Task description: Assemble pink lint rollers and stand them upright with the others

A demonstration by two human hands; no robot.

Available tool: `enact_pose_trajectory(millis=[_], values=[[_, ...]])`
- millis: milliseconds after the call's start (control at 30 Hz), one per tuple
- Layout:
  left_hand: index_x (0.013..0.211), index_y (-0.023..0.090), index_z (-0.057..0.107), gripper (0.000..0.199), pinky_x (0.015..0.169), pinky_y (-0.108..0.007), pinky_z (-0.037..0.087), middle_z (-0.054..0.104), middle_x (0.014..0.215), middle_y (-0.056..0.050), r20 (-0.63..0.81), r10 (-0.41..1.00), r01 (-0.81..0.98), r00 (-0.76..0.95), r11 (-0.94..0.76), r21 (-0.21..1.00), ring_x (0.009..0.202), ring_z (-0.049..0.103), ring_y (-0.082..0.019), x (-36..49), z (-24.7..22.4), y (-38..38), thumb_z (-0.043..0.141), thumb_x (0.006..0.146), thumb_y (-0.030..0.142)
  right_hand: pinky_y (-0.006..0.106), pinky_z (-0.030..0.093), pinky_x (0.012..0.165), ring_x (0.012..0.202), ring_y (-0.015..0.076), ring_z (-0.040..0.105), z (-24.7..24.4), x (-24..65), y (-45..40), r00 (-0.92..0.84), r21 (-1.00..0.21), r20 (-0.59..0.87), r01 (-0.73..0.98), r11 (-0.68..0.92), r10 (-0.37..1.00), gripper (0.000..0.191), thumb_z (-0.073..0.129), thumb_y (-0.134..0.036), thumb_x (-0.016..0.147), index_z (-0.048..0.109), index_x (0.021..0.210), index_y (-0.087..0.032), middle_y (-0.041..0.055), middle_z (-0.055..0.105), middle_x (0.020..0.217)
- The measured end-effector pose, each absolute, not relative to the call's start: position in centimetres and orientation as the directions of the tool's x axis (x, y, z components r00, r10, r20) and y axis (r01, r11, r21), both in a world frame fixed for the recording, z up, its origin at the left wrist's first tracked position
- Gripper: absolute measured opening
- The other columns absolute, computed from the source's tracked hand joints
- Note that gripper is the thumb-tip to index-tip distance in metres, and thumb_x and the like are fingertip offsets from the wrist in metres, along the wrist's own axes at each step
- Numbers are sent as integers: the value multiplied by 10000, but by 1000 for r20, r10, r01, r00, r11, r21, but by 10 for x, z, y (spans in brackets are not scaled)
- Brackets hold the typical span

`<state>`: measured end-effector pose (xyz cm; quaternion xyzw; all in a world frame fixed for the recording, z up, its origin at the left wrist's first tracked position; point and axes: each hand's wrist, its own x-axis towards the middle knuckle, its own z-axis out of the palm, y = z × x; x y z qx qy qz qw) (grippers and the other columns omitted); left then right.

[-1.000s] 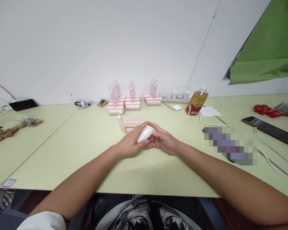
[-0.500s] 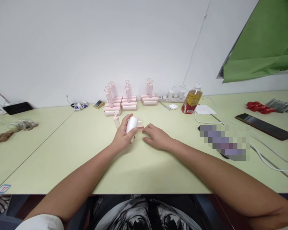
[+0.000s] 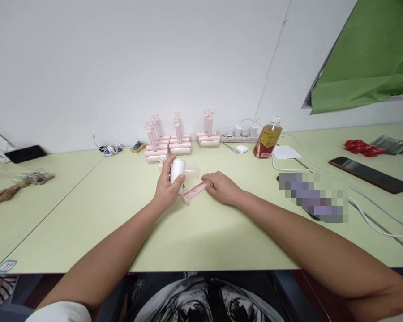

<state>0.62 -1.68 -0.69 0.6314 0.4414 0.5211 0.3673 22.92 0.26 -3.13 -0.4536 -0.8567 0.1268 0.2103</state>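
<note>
A white lint-roller roll [image 3: 178,169] is tilted upright in my left hand [image 3: 165,190], with the fingers and thumb wrapped round it. Just to its right, the pink lint-roller frame [image 3: 195,191] slants over the table, its hollow side showing. My right hand [image 3: 223,188] pinches the frame's far right end. Behind the frame lies a see-through pink cover [image 3: 192,170], partly hidden by the roll. A small pink handle [image 3: 160,164] peeks out behind my left fingers.
Several pink lint rollers [image 3: 180,147] with upright handles stand by the wall. To the right are a power strip [image 3: 240,138], a drink bottle [image 3: 267,138], a dark phone [image 3: 369,174], white cables and a blurred item [image 3: 312,199]. Wooden pieces [image 3: 3,194] lie far left.
My right hand has taken hold of the pink frame and swung it out into view, nearer to me. My left hand has moved slightly left with the white roll.
</note>
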Motion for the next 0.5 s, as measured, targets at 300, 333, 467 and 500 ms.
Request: enact_pose_trajectory(millis=[300,333,467,500], values=[[1424,353,315,666,319,-240,445,541,971,-31,-40,994,-88,102,49,995,524,615,-145,14,-1,-14,570,808,345,280,389,685,729,163,550,-22,226,-4,-359,-667,271,599,443,893,122,544,-256,846,640,817,-186,16,644,791],[1416,360,325,653,316,-240,447,542,972,-30,-61,991,-105,115,73,992,522,618,-145,14,-2,-14,563,809,339,274,387,672,708,157,541,-21,226,-5,-327,-708,270,571,417,906,142,547,-287,844,625,780,-188,6,631,762],[1403,363,348,634,333,-258,479,552,982,-35,-81,985,-135,155,102,986,530,638,-157,17,-6,-15,548,804,307,263,390,665,701,148,528,-20,224,-8,-260,-850,155,456,263,953,186,542,-338,831,622,758,-187,-1,646,764],[1397,358,355,630,341,-265,489,552,978,-35,-84,984,-135,157,106,985,533,643,-161,18,-6,-16,548,800,299,260,391,664,702,145,525,-19,223,-9,-263,-877,113,428,221,958,197,539,-343,831,630,761,-183,3,652,775]])
